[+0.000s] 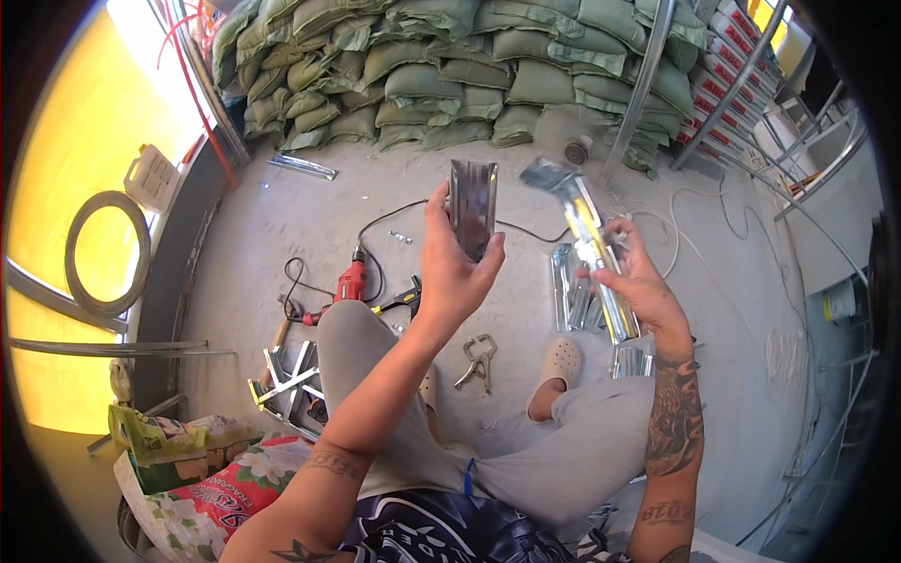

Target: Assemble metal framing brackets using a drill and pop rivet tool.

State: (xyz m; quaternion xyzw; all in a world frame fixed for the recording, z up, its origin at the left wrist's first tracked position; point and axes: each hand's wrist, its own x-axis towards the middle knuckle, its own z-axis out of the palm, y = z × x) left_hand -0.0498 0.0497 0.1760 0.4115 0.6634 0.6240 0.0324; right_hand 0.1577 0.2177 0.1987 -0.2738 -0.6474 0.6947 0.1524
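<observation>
My left hand (457, 272) is closed around a short, shiny metal channel (472, 202), held upright in front of me. To its right, my right hand (646, 286) grips a longer strip of metal channel (584, 211), tilted with its top toward the left; its upper end is blurred. Beneath that hand, several cut metal pieces (561, 286) lie on the floor. A red corded drill (350, 281) rests left of my left forearm, beside a black and yellow bar clamp (405, 298). Locking pliers (477, 361) lie on the floor between my feet.
Crossed metal offcuts (289, 380) lie by my left knee, near printed bags (216, 488). Stacked green sacks (422, 84) line the back. Metal posts (648, 75) stand at the right. A coiled strip (75, 253) and a white jug (150, 178) are at the left.
</observation>
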